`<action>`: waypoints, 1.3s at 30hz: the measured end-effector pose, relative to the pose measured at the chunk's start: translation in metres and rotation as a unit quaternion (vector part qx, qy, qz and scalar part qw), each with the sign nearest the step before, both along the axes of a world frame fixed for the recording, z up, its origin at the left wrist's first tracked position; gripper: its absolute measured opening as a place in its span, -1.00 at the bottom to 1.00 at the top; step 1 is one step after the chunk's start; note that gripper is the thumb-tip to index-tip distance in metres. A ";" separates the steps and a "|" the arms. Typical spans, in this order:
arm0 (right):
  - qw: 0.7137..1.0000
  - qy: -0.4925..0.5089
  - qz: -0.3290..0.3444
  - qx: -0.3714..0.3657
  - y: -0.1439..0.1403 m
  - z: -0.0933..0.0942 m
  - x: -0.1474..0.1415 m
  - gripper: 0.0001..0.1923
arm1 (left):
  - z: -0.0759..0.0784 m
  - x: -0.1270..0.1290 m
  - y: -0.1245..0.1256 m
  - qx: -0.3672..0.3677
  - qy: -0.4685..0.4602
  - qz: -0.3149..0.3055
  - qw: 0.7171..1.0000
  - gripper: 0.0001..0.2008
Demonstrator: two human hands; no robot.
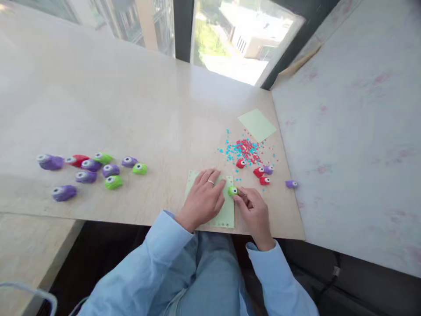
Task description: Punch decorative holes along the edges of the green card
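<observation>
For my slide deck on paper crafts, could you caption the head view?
Left hand flat on green paper, right hand at a green punch on its edge, confetti beyond.

green punch (232, 190), on pale green sheet (226, 211)

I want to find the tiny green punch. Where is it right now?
In the head view, the green paper punch sits at the right edge of the green paper sheet, pinched by the right hand, beside the left hand.
</observation>
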State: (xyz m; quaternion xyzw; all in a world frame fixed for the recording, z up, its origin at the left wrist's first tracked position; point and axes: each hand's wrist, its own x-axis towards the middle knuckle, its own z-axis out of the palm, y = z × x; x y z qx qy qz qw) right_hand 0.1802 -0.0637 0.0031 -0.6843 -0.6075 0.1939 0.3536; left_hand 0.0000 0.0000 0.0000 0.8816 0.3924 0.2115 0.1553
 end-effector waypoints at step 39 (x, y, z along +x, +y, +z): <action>0.967 0.063 0.009 -0.245 0.050 0.032 0.017 -0.76 | 0.000 0.000 0.000 -0.011 -0.043 0.010 0.999 -0.64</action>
